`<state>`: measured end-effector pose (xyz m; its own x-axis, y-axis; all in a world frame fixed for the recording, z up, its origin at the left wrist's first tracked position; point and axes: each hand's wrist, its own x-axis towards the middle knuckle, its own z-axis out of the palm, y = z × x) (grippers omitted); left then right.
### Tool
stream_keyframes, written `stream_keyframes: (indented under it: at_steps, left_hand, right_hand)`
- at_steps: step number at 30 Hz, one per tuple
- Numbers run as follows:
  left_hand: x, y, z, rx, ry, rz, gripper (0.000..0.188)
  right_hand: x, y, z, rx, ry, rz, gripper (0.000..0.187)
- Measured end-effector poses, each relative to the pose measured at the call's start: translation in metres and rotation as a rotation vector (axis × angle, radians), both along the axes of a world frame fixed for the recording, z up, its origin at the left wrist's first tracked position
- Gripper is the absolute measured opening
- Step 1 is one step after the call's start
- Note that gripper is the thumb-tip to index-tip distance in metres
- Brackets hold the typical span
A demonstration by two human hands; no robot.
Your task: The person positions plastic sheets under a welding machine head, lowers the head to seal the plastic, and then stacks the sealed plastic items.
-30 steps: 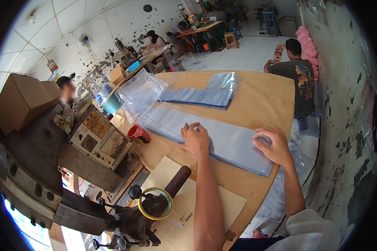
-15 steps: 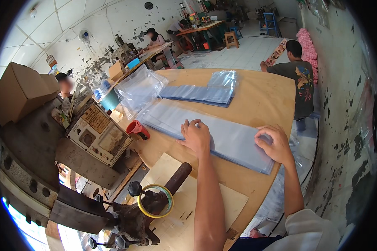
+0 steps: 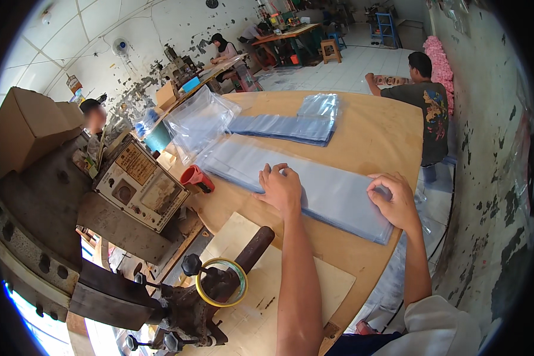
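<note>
A long stack of clear bluish plastic sheets lies slantwise across the wooden table. My left hand rests on the middle of its near edge, with bent fingers apart and the thumb out to the left. At the stack's right end, my right hand curls thumb and fingers together in a pinch over the top. Whether a sheet is caught between those tips cannot be made out. Behind lies a shorter stack of plastic sheets, with a folded clear piece on its right end.
Left of the stack stand a red cup and a loose clear plastic bag. A machine with a dial panel and a metal arm carrying a yellow tape roll fill the near left. A person sits beyond the table's right edge.
My right hand has shifted slightly right and its thumb and fingers have drawn closer together. The left hand stays on the stack. The seated person on the right has moved an arm.
</note>
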<state>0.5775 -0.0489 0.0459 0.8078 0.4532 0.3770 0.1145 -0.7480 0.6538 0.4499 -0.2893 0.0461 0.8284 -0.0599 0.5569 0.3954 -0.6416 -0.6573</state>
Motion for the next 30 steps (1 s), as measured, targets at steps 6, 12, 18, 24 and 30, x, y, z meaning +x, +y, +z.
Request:
stream_keyframes:
  at_steps: [6,12,18,24,30]
  left_hand:
    - [-0.002,0.001,0.001,-0.004,0.009,0.003,0.028]
    - [-0.002,0.000,0.003,-0.008,0.023,0.001,0.028]
    - [-0.003,0.000,0.004,-0.017,0.018,-0.008,0.029]
    - [-0.004,-0.003,0.006,-0.015,0.031,-0.011,0.029]
    - [-0.003,0.002,0.003,-0.002,0.023,-0.013,0.029]
  right_hand:
    - [0.000,-0.001,0.000,-0.029,-0.026,0.027,0.016]
    - [-0.002,-0.001,0.003,-0.033,0.000,0.046,0.018]
    - [-0.002,0.000,0.003,-0.049,-0.020,0.035,0.018]
    - [-0.005,0.005,0.016,-0.059,-0.031,0.021,0.017]
    - [-0.001,0.001,0.001,-0.056,-0.047,0.025,0.017]
